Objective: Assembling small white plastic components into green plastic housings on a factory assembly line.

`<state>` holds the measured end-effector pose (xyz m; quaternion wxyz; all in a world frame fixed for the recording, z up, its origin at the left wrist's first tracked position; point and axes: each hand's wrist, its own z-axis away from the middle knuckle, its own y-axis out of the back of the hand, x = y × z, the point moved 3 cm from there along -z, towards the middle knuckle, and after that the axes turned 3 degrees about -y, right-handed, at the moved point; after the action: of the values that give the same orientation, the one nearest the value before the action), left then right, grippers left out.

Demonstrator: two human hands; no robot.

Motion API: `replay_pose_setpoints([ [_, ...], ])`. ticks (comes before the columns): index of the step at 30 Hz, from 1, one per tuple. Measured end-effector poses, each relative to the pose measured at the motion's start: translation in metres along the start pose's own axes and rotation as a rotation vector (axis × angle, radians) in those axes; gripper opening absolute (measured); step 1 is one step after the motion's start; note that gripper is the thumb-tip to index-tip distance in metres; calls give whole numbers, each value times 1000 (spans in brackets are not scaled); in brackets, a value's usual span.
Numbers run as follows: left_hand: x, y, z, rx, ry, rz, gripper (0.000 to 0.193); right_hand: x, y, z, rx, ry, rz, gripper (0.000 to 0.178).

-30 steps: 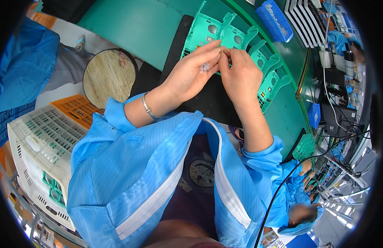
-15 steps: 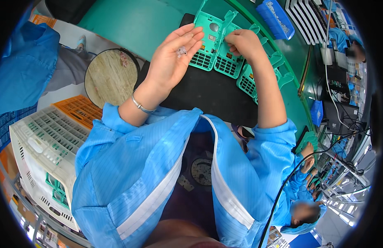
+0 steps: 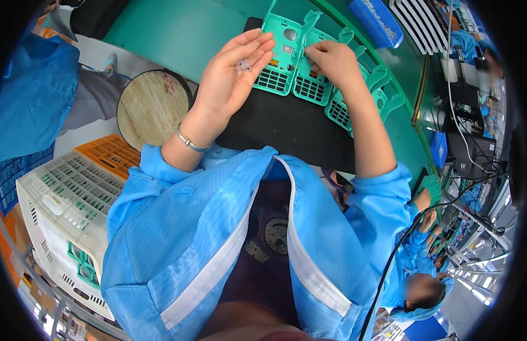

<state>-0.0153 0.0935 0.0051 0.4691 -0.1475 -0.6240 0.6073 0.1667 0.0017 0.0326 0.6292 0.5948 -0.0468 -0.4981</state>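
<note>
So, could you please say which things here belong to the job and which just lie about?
In hand, apparently: small pale pieces in the left hand; green panels at the right hand; black mat beneath; probably blue bin.
Lying about, seemingly: round stool; white crate; orange crate.

Row of hsgs at mat, 12–1 o'clk; L hand at 11, bits in it; R hand at 1, over 2nd hsg; bin behind, 1; stool 10; crate 9.
</note>
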Motion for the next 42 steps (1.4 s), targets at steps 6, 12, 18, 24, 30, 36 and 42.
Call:
replay_pose_setpoints([
  [6, 5, 4, -3, 22, -30, 2, 33, 3, -18, 41, 372, 467, 207, 24],
  [12, 2, -6, -2, -6, -31, 15, 36, 3, -25, 43, 385, 453, 355, 24],
  [18, 0, -7, 7, -56, 9, -23, 42, -35, -11, 62, 331, 536, -9, 19],
  [24, -9, -5, 6, -141, 54, -40, 40, -75, -24, 66, 406, 864, 201, 11],
  [30, -7, -11, 7, -158, 92, 10, 43, -80, -25, 69, 392, 830, 387, 8],
  [36, -6, -10, 6, -120, 116, 40, 40, -78, -23, 60, 286, 797, 341, 6],
  [42, -2, -7, 5, -123, 89, -26, 43, -78, -20, 52, 192, 652, 223, 11],
])
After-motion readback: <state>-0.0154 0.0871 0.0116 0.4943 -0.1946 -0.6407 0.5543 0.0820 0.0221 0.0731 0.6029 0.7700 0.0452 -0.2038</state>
